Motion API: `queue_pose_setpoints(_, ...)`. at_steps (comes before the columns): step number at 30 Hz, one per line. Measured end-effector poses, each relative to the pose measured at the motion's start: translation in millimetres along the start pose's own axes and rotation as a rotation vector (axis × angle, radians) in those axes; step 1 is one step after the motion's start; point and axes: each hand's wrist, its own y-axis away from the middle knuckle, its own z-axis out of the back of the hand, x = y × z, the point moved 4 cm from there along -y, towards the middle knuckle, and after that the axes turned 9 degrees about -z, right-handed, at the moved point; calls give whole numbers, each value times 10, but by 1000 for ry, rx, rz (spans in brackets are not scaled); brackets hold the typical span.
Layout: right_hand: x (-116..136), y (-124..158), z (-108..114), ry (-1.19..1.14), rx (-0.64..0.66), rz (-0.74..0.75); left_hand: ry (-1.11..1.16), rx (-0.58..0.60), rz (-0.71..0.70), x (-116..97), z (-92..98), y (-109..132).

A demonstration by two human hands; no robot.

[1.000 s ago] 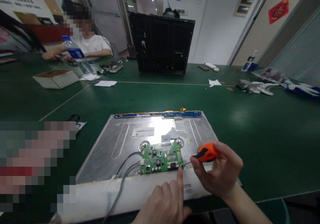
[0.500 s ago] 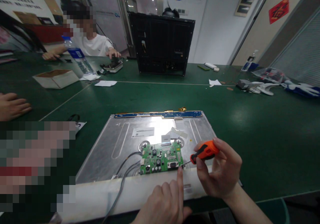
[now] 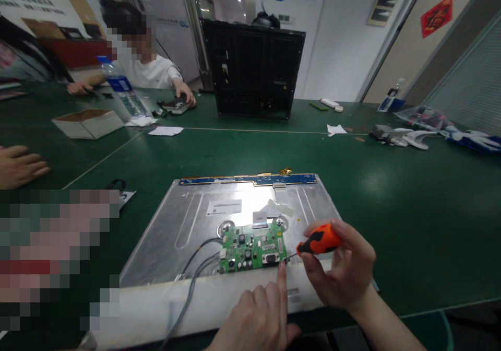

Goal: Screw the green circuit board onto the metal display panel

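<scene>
My right hand (image 3: pixel 346 272) grips an orange and black screwdriver (image 3: pixel 321 239) in its fingers. The thin shaft slants left and down, its tip at the lower right corner of a green circuit board (image 3: pixel 250 242). At that same corner rests the stretched index finger of my left hand (image 3: pixel 258 309); its other fingers are bent and hold nothing I can see. The board lies on the metal back of a display panel (image 3: pixel 156 236), with grey cables (image 3: pixel 192 288) running off its left side. A white sheet (image 3: pixel 148 306) spans the panel's near edge.
Beyond the panel stands a black monitor housing (image 3: pixel 250 63). A white box (image 3: pixel 89 124) and a water bottle (image 3: pixel 125 92) are at left; gloves (image 3: pixel 407 136) lie at right. Another person's hand (image 3: pixel 23 167) rests at the left edge, and a person (image 3: pixel 151 71) sits opposite.
My right hand and the screwdriver handle have shifted slightly left, the handle now lying a little flatter. My left hand stays put. The person opposite has moved a hand over a small device.
</scene>
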Motion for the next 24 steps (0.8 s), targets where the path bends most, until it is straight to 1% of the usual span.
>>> queue_pose_setpoints(5, 2, 2, 3, -111, 48, -37, 7, -7, -10, -2, -1, 8)
queue_pose_setpoints(10, -23, 24, 10, -52, 17, -53, -5, -2, -11, -12, 2, 0)
queue_pose_setpoints(16, 13, -23, 9, 14, -30, 17, -6, -1, -21, -12, -11, 15)
queue_pose_setpoints(20, -11, 9, 16, 86, -64, 10, -5, 0, -20, -18, -18, 29)
queue_pose_setpoints(24, -18, 14, 3, 57, -31, 16, -3, 1, -14, -25, -17, 36)
